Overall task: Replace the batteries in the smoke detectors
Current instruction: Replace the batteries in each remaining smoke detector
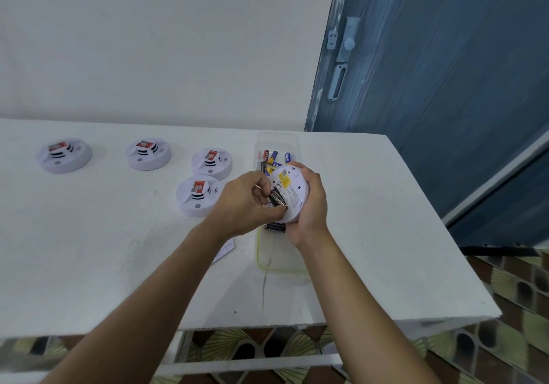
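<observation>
The right hand [312,205] grips the smoke detector [292,187], fingers curled round its rim from the outer side. The detector's back is turned up toward the camera, with a yellow label showing. It is held off the table, above the middle of the clear plastic tray [261,261].

The left hand [240,202] is in from the other side. Its thumb and fingertips pinch a black battery [277,198], which lies at a slant against the detector's back. The fingers cover too much to tell whether that battery is seated in its compartment.

The tray sits on the white table [89,250] with its long side running away from the person. At its far end is a jumble of loose batteries [273,157] in blue, yellow and red. Just beneath the held detector, more black batteries [274,226] lie in the tray.

Four other detectors rest face up on the table, each with a red sticker on top. The far-left detector [64,154] and the second detector [148,153] are well apart. The third detector [211,163] and the nearest detector [198,195] sit close together, just beside the left hand.

A small white flat piece [224,250] lies on the table, half hidden under the left forearm and near the tray's edge. Behind the table on the right stands a blue door [445,86] with a pale latch [346,41]. Patterned floor tiles [520,294] show below.
</observation>
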The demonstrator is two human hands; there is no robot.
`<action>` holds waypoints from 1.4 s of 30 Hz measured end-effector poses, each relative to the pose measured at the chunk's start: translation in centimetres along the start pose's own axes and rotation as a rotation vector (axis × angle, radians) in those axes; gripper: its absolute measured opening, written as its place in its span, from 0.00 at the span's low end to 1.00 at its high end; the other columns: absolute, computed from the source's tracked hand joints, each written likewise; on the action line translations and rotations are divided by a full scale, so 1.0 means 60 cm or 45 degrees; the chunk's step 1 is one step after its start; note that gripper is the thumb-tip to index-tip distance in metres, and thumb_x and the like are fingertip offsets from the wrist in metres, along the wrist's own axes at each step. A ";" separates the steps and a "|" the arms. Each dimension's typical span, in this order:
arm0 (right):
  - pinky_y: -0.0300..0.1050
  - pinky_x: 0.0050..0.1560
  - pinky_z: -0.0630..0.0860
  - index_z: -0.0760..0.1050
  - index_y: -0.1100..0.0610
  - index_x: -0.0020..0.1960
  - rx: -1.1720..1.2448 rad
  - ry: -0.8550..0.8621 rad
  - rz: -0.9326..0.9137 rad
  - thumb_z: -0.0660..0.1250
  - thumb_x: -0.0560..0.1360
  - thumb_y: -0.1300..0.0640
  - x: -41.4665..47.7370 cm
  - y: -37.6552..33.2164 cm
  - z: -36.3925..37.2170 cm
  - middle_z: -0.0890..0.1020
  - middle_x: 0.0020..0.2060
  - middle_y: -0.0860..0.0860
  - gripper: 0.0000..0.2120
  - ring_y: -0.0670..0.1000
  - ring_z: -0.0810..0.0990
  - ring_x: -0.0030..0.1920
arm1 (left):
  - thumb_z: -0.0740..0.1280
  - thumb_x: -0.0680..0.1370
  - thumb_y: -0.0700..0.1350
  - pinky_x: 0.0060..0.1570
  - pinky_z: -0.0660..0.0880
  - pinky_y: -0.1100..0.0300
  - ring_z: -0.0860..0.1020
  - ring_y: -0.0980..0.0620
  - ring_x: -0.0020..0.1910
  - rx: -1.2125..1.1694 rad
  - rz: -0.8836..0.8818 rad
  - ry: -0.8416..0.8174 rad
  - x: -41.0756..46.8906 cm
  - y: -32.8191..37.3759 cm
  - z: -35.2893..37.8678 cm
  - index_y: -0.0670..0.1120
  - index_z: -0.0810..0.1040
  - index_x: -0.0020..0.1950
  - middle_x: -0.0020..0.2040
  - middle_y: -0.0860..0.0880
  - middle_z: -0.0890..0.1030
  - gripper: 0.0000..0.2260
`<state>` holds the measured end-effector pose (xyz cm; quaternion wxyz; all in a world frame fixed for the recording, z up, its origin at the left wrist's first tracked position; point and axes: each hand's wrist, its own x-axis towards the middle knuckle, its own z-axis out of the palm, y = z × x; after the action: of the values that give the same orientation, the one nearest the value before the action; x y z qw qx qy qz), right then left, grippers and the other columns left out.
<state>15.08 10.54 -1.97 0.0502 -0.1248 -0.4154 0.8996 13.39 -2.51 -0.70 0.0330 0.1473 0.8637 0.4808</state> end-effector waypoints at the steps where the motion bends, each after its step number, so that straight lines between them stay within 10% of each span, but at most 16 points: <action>1: 0.50 0.48 0.76 0.79 0.54 0.52 -0.008 0.007 -0.002 0.64 0.75 0.51 0.001 0.000 -0.001 0.80 0.49 0.58 0.10 0.59 0.78 0.51 | 0.78 0.66 0.45 0.32 0.72 0.68 0.74 0.58 0.31 -0.006 -0.003 -0.003 0.000 0.000 0.002 0.46 0.74 0.42 0.37 0.47 0.81 0.14; 7: 0.48 0.43 0.75 0.81 0.50 0.50 -0.087 0.036 0.006 0.67 0.69 0.47 0.004 -0.006 0.000 0.81 0.51 0.58 0.13 0.58 0.80 0.49 | 0.74 0.73 0.52 0.33 0.73 0.65 0.74 0.57 0.31 -0.228 -0.105 0.032 0.005 0.004 0.006 0.44 0.75 0.41 0.32 0.50 0.78 0.13; 18: 0.46 0.42 0.76 0.80 0.50 0.52 -0.021 0.143 -0.032 0.67 0.70 0.47 0.011 -0.008 -0.022 0.81 0.50 0.55 0.13 0.56 0.79 0.49 | 0.66 0.74 0.29 0.50 0.80 0.55 0.79 0.47 0.40 -1.166 -0.448 0.192 0.019 0.019 0.017 0.42 0.72 0.45 0.42 0.41 0.77 0.10; 30: 0.46 0.45 0.75 0.82 0.49 0.49 0.023 0.413 -0.141 0.68 0.67 0.47 0.013 -0.055 -0.067 0.81 0.48 0.51 0.13 0.55 0.80 0.48 | 0.72 0.71 0.40 0.47 0.72 0.75 0.78 0.64 0.44 0.387 0.204 -0.540 -0.012 -0.036 0.047 0.52 0.80 0.55 0.47 0.59 0.81 0.14; 42: 0.43 0.40 0.76 0.79 0.52 0.51 0.115 0.169 -0.034 0.59 0.79 0.50 -0.007 -0.048 -0.054 0.84 0.38 0.49 0.11 0.51 0.82 0.39 | 0.74 0.73 0.47 0.48 0.76 0.63 0.77 0.58 0.51 0.144 0.313 -0.017 -0.007 -0.006 0.039 0.50 0.76 0.64 0.58 0.54 0.78 0.21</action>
<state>16.30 14.71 -1.72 0.0952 -0.1763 -0.3716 0.9065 14.19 -0.88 -2.30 -0.0288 0.2568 0.8646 0.4309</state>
